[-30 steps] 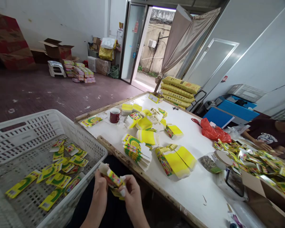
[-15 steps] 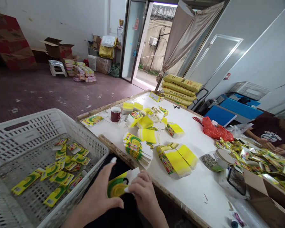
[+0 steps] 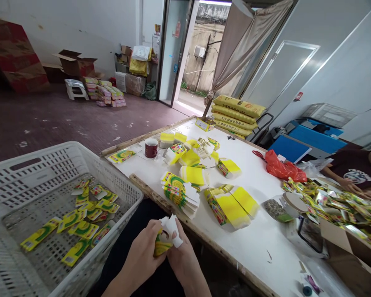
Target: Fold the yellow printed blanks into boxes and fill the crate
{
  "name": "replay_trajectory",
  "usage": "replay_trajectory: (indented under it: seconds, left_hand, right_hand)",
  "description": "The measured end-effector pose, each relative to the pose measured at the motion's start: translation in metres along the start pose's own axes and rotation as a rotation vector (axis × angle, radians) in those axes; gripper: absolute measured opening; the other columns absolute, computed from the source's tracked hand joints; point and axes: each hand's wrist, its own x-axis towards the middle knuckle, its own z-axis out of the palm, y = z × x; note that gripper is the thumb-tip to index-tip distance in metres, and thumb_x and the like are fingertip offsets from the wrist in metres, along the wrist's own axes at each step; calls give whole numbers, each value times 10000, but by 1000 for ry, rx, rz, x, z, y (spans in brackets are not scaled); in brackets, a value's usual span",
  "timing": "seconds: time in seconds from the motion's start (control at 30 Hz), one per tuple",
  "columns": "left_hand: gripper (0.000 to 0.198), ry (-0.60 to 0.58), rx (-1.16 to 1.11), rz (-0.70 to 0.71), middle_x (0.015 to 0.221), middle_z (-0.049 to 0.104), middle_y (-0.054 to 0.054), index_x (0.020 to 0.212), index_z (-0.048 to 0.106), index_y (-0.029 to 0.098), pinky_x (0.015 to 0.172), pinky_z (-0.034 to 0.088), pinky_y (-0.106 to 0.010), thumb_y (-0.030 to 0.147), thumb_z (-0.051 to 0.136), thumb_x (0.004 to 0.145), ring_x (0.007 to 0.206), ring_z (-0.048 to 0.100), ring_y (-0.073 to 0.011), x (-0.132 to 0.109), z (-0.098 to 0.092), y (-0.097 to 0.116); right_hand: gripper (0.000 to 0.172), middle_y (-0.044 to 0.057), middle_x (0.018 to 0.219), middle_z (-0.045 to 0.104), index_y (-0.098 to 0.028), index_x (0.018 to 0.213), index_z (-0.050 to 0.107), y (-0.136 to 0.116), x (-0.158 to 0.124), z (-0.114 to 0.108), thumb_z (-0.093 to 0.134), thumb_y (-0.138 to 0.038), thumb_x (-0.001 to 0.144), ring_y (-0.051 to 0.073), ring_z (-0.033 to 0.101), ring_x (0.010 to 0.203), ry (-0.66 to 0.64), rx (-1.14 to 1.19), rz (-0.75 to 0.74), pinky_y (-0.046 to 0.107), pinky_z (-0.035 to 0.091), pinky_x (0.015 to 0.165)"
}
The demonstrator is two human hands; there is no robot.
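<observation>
Above my lap, at the table's near edge, both hands hold a small yellow-and-green cardboard box (image 3: 162, 246). Its white end flaps stick up and stand apart at the top. My left hand (image 3: 146, 246) wraps the box's left side, fingers closed and covering much of the print. On the other side my right hand (image 3: 183, 252) grips it by the flaps. A stack of flat yellow-green boxes (image 3: 177, 189) lies on the table just beyond. To my left stands a white plastic crate (image 3: 111, 181) with several finished-looking yellow boxes (image 3: 83, 229) scattered on its floor.
On the white table (image 3: 216, 247) are yellow box bundles (image 3: 235, 204), a dark red mug (image 3: 151, 147), a red plastic bag (image 3: 281, 167) and an open carton (image 3: 343, 247). At the right, a person (image 3: 354, 175) sits by a heap of yellow packets (image 3: 336, 206).
My left hand was spread open beside the box; it has closed around it. The box has been turned more upright between both hands, its white flaps now raised.
</observation>
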Motion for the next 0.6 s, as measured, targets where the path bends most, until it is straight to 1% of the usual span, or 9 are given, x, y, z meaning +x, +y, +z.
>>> replay_trajectory:
  seconds: [0.07,0.13,0.17,0.23,0.33,0.4,0.47,0.53,0.6]
  left_hand:
    - [541,22,-10,19,1085,637,-64,1277,423,253,718,580,-300,154,631,787,863,689,-213,2,-1,0]
    - [548,23,-22,31,1088,631,-62,1269,425,261,740,574,-304,130,620,774,886,682,-215,2,1,0]
    - [555,1,-25,36,1102,629,-62,1257,429,269,753,570,-312,112,612,758,900,679,-219,1,2,0]
    - [580,-107,-28,16,1140,627,-61,1219,444,280,771,560,-332,65,583,698,914,675,-228,-1,4,-1]
    - [575,-340,-77,-117,1122,640,-56,1147,461,263,788,544,-346,38,530,623,938,674,-242,-3,6,-1]
    - [603,-430,-148,-241,1088,654,-56,1193,420,250,806,537,-340,58,531,632,965,680,-247,-3,5,-1]
    - [668,-469,-197,-350,1026,666,-45,1271,347,237,785,532,-328,82,543,651,934,690,-243,-3,5,-1]
    - [704,-474,-222,-392,985,659,-39,1315,305,222,727,532,-318,99,547,666,866,689,-231,-3,7,-2]
    - [664,-401,-215,-365,1035,642,-71,1301,338,209,733,547,-339,123,559,680,897,679,-238,-5,11,-4]
  right_hand:
    - [636,96,1252,675,-253,1307,603,2,-1,1,769,-559,775,279,637,1136,0,-18,-38,430,486,1005]
    - [634,108,1202,693,-228,1261,651,0,-1,1,744,-619,772,290,636,1132,-38,-56,-9,443,470,1028]
    - [639,110,1199,695,-224,1247,667,-3,0,-1,750,-628,760,297,633,1140,-70,-89,28,456,461,1042]
    - [630,95,1226,690,-247,1256,672,-11,1,-6,781,-594,742,304,612,1193,-138,-218,98,490,418,1093]
    - [601,51,1285,676,-323,1321,634,-23,2,-14,758,-560,782,299,521,1335,-178,-526,111,550,277,1191]
    - [619,45,1351,648,-346,1386,582,-25,1,-19,664,-623,839,289,448,1414,-189,-649,83,546,220,1221]
    - [681,57,1470,560,-328,1484,479,-21,-1,-21,577,-642,889,280,384,1469,-232,-706,29,517,221,1233]
    - [685,55,1577,435,-308,1550,373,-12,-3,-23,560,-544,934,268,334,1500,-250,-812,-69,495,217,1245]
    - [626,40,1619,364,-310,1557,359,-2,-2,-26,543,-384,963,253,312,1511,-225,-959,-186,485,198,1258]
